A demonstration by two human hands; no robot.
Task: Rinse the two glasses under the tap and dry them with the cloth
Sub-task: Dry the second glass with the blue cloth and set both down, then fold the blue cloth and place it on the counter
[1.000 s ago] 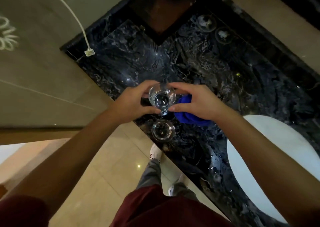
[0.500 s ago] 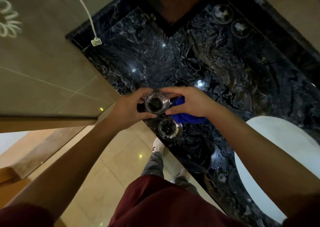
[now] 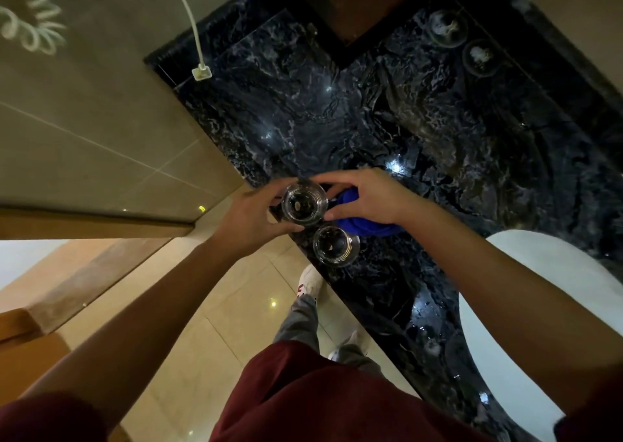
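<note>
1. The dark marble surface (image 3: 421, 131) fills the upper right of the head view, veined in grey and spotted with bright reflections; its edge runs diagonally above the tiled floor (image 3: 215, 323).
2. A white rounded basin (image 3: 526, 293) sits on the surface at the right, partly hidden behind the right forearm.
3. Both bare forearms reach forward from the bottom corners and meet near the surface's edge.
4. The left hand (image 3: 249, 216) curls around the left side of the held glass (image 3: 304, 204), thumb low and fingers over the far rim.
5. The right hand (image 3: 374, 195) closes on the same glass from the right, fingertips at the rim and thumb at the near side.
6. A blue cloth (image 3: 365, 227) lies bunched under the right hand's palm; whether the hand grips it cannot be told.
7. The held glass is clear and upright, its round mouth facing the camera.
8. The second glass (image 3: 334, 245), also clear and upright, stands on the surface just beside the held one, at the edge.
9. A white cable with a small plug (image 3: 201, 72) rests at the surface's far left corner.
</note>
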